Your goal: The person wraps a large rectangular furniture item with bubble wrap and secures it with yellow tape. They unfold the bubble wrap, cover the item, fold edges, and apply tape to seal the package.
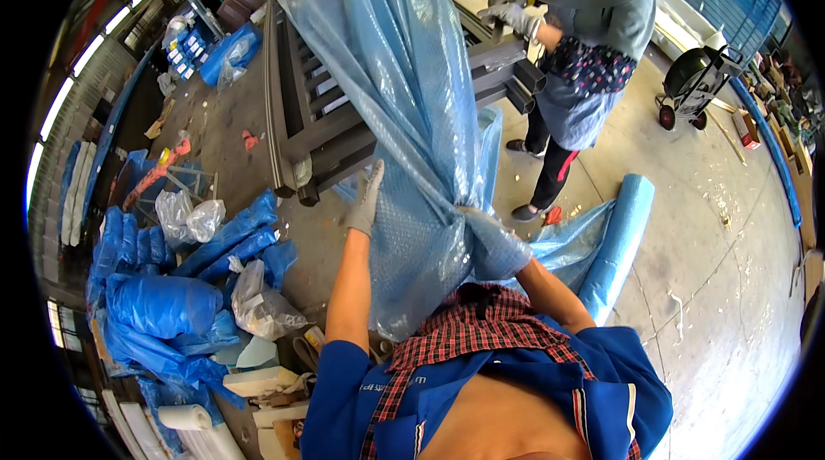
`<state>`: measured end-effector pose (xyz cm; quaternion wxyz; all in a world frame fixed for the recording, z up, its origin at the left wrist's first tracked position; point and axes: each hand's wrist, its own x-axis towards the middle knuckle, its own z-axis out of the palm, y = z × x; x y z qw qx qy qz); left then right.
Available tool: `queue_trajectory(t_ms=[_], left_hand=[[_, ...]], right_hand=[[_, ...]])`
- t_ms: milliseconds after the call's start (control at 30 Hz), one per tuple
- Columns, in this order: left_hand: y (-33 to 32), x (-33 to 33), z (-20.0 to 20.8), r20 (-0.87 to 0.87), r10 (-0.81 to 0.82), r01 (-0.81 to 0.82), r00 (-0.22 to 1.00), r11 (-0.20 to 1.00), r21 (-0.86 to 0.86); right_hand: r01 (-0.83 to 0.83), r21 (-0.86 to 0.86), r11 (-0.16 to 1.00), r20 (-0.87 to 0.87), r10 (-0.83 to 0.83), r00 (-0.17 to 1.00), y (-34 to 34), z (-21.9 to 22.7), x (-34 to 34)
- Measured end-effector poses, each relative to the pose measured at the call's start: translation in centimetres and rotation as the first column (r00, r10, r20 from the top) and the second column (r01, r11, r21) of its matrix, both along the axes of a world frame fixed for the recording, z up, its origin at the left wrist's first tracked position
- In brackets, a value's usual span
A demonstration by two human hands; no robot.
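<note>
A large sheet of blue bubble wrap (412, 73) drapes over a stack of dark grey metal frames (335, 151) and hangs down in front of me. My left hand (364, 200), in a grey glove, grips the sheet's left edge beside the near end of the frames. My right hand (501, 245) closes on a gathered, twisted bunch of the same wrap at the middle, its fingers partly hidden by the folds. The lower part of the sheet falls against my checked apron (481, 322).
Across the frames stands a person (593, 65) with gloved hands near a round tool. On the floor to my right lies a bubble wrap roll (620, 237). Blue plastic bundles (163, 305) crowd my left. A hand truck (698, 86) stands at far right.
</note>
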<state>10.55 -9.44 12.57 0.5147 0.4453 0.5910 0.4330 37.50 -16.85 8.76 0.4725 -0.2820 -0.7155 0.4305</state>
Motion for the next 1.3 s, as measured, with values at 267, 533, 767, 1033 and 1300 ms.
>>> queue_trajectory(t_ms=[267,533,767,1033,1300], left_hand=[[3.8,8.5,-8.6,0.231,-0.533,0.530,0.814,0.844,0.077],[2.2,7.8,-10.5,0.209,-0.355,0.333,0.911,0.934,0.130],[-0.9,8.4,-6.7,0.283,-0.169,0.199,0.944,0.977,-0.081],[-3.6,5.2,-11.2,0.343,-0.244,0.241,0.907,0.969,0.052],[-4.7,5.8,-9.9,0.346,-0.238,0.249,0.908,0.968,0.013]], right_hand=[[-0.140,-0.176,0.974,0.288,0.186,0.939,3.7,-10.2,0.7],[0.481,-0.549,0.683,0.297,-0.379,0.877,-0.4,-2.7,-2.8],[0.126,-0.619,0.775,0.058,-0.115,0.992,2.7,-1.7,-3.0],[-0.051,-0.640,0.766,0.016,0.080,0.997,1.9,-6.0,-5.6],[0.065,-0.698,0.713,0.094,0.002,0.996,2.3,-8.3,-5.8]])
